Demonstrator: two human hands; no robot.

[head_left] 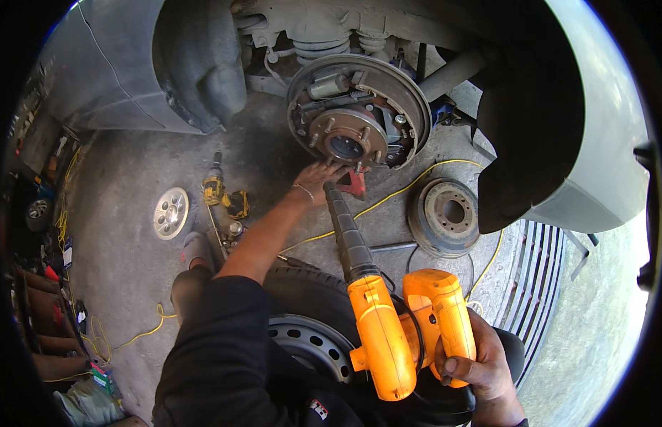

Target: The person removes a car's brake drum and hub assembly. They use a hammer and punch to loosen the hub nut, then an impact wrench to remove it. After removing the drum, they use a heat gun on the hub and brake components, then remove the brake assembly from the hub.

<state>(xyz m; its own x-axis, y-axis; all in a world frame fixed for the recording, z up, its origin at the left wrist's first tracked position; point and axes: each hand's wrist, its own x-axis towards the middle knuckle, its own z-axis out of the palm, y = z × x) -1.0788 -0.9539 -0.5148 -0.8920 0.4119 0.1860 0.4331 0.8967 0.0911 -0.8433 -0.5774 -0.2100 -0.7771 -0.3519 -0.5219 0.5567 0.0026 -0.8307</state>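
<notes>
Gripping the glossy orange plastic blower (398, 324) near right, my right hand (480, 363) wraps its handle; my left hand (318, 178) spreads flat, holding nothing, under the rusty round brake assembly (356, 114).

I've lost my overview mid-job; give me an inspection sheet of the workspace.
Surface: grey concrete floor, dusty.
Job's things: exposed brake assembly; orange blower aimed at it; removed brake drum on the floor.
Clutter: hubcap, yellow impact driver, wheel lying flat.
Hands: left hand below the hub; right hand grips the blower.
Cables: yellow cord across the floor.
Surroundings: car body overhead.
</notes>
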